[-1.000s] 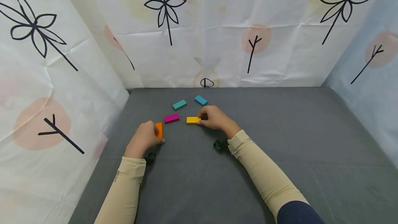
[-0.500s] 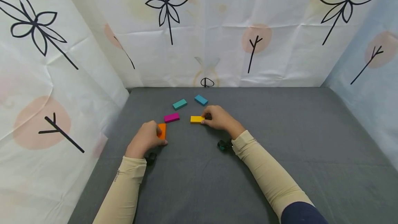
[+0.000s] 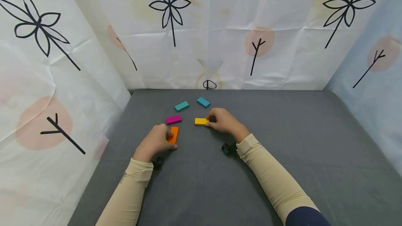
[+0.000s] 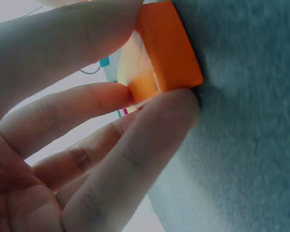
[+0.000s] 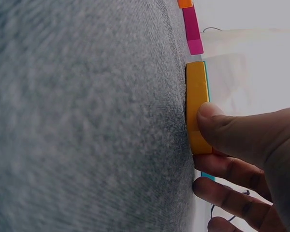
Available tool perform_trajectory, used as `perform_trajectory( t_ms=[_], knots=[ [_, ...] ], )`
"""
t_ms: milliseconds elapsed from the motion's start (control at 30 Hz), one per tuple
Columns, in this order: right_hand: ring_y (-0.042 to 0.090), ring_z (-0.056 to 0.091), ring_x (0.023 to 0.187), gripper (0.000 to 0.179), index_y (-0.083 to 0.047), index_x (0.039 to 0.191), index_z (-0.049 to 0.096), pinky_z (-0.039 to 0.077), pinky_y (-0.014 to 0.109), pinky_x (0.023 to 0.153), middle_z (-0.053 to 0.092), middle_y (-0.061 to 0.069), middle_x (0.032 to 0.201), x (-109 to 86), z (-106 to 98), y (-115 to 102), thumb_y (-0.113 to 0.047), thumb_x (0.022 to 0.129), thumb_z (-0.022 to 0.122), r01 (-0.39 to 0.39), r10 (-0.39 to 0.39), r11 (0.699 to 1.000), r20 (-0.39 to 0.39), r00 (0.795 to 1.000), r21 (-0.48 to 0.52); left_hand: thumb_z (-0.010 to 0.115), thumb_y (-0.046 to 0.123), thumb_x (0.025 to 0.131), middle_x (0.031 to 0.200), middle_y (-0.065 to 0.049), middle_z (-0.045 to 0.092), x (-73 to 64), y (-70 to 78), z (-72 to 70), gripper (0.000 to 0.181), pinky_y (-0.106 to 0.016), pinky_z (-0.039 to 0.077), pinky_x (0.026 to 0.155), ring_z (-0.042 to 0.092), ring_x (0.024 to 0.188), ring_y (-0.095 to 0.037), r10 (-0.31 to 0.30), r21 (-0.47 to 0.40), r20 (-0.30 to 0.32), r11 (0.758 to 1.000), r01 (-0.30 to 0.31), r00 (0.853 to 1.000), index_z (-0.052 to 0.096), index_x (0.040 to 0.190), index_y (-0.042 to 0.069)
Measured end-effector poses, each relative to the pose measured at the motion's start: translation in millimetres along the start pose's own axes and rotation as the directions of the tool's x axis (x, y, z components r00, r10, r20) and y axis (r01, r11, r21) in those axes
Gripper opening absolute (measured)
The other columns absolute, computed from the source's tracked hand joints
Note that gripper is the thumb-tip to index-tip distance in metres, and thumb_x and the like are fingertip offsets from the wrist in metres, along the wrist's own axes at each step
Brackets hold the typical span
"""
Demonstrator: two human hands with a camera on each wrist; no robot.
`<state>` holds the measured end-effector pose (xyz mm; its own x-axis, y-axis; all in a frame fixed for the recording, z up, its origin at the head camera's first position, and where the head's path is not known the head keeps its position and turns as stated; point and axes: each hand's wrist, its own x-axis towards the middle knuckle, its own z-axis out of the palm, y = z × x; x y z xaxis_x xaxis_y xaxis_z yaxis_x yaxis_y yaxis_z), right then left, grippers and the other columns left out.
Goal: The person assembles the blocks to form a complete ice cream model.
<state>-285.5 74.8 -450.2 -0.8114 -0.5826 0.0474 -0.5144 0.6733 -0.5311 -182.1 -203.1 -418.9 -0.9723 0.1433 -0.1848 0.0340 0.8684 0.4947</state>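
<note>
On the bench (image 3: 282,132), showing a plain top of grey cloth (image 3: 314,184) with a fine woven grain. Bearing everything in a loose cluster, left of centre and toward the far edge. Carrying, farthest back, a blue block (image 3: 203,102) set aslant, and to its left, apart from it, a teal block (image 3: 181,106) slanting the opposite way. Supporting a magenta block (image 3: 173,120) in front of the teal one. Bearing a yellow block (image 3: 200,121) to the right of the magenta one, with a gap between. Having an orange block (image 3: 174,134) nearest the front, close to the magenta one, touching the cloth or barely above it, hard to tell which.
</note>
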Motion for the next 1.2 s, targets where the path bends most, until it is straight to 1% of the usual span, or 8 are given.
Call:
perform_trajectory(
  t_ms=[100,233,433,533,767,1000,1100,1200],
  knots=[
    [0.021,0.068,0.099,0.026,-0.005,0.118,0.078,0.058,0.04,0.093,0.074,0.009,0.115,-0.9,-1,1,-0.024,0.1,0.077,-0.006,0.006,1.0,0.0,1.0,-0.007,0.094,0.016,0.082,0.127,-0.022,0.075,0.7,3.5,2.6,0.05,-0.054,0.057,0.101,0.069,0.103,-0.028,0.001,0.0,0.007,1.0,-0.001,1.0,0.076,0.123,-0.007],
    [0.022,0.068,0.1,0.026,-0.005,0.118,0.078,0.058,0.041,0.094,0.074,0.009,0.115,-2.1,-2,3,-0.023,0.1,0.077,-0.007,0.007,1.0,0.0,1.0,-0.003,0.092,0.016,0.084,0.132,-0.02,0.073,1.6,6.4,6.7,0.052,-0.052,0.056,0.103,0.067,0.108,-0.027,0.007,-0.005,0.018,1.0,-0.007,1.0,0.074,0.129,-0.003],
    [0.022,0.069,0.101,0.026,-0.006,0.117,0.078,0.058,0.042,0.094,0.075,0.009,0.114,-3.3,-3,6,-0.024,0.099,0.078,-0.013,0.013,1.0,-0.009,1.0,-0.015,0.092,0.015,0.084,0.124,-0.017,0.076,3.6,9.5,12.3,0.046,-0.049,0.06,0.096,0.068,0.099,-0.024,0.042,0.001,-0.016,0.999,-0.042,0.999,0.078,0.124,-0.002],
    [0.022,0.068,0.101,0.026,-0.006,0.117,0.078,0.058,0.042,0.094,0.075,0.008,0.114,-4.3,-4,7,-0.025,0.099,0.078,-0.02,0.02,1.0,-0.016,1.0,-0.017,0.093,0.015,0.083,0.123,-0.017,0.077,3.7,11.7,13.9,0.045,-0.048,0.06,0.095,0.068,0.099,-0.024,0.05,0.0,-0.031,0.999,-0.05,0.998,0.078,0.122,-0.002],
    [0.023,0.069,0.103,0.027,-0.007,0.118,0.078,0.058,0.044,0.095,0.075,0.008,0.115,-9.2,-6,10,-0.026,0.098,0.079,-0.039,0.038,0.999,-0.025,0.999,-0.03,0.093,0.017,0.083,0.125,-0.018,0.076,4.3,17.2,19.4,0.047,-0.05,0.059,0.098,0.068,0.102,-0.026,0.055,-0.011,-0.035,0.998,-0.055,0.998,0.077,0.123,-0.003],
    [0.021,0.069,0.101,0.028,-0.011,0.118,0.08,0.058,0.044,0.093,0.076,0.005,0.116,-16.1,-8,12,-0.031,0.098,0.08,-0.047,0.044,0.996,-0.049,0.998,-0.076,0.094,0.019,0.082,0.106,-0.013,0.075,11.2,22.3,24.1,0.048,-0.045,0.061,0.09,0.066,0.091,-0.024,0.043,-0.024,-0.03,0.999,-0.044,0.999,0.076,0.121,-0.003],
    [0.022,0.069,0.103,0.029,-0.011,0.118,0.079,0.058,0.044,0.094,0.076,0.005,0.116,-19.1,-9,14,-0.031,0.098,0.08,-0.056,0.051,0.995,-0.058,0.997,-0.085,0.094,0.019,0.082,0.108,-0.013,0.076,12.1,23.0,24.7,0.048,-0.046,0.061,0.092,0.068,0.093,-0.024,0.045,-0.027,-0.034,0.999,-0.046,0.998,0.076,0.121,-0.002],
    [0.023,0.069,0.104,0.029,-0.011,0.119,0.079,0.058,0.045,0.095,0.076,0.006,0.116,-21.8,-10,16,-0.03,0.098,0.08,-0.059,0.053,0.994,-0.071,0.996,-0.095,0.094,0.019,0.083,0.11,-0.013,0.077,13.3,23.4,25.3,0.048,-0.046,0.061,0.093,0.068,0.094,-0.023,0.065,-0.045,-0.034,0.997,-0.067,0.997,0.077,0.123,-0.002]
  ],
)
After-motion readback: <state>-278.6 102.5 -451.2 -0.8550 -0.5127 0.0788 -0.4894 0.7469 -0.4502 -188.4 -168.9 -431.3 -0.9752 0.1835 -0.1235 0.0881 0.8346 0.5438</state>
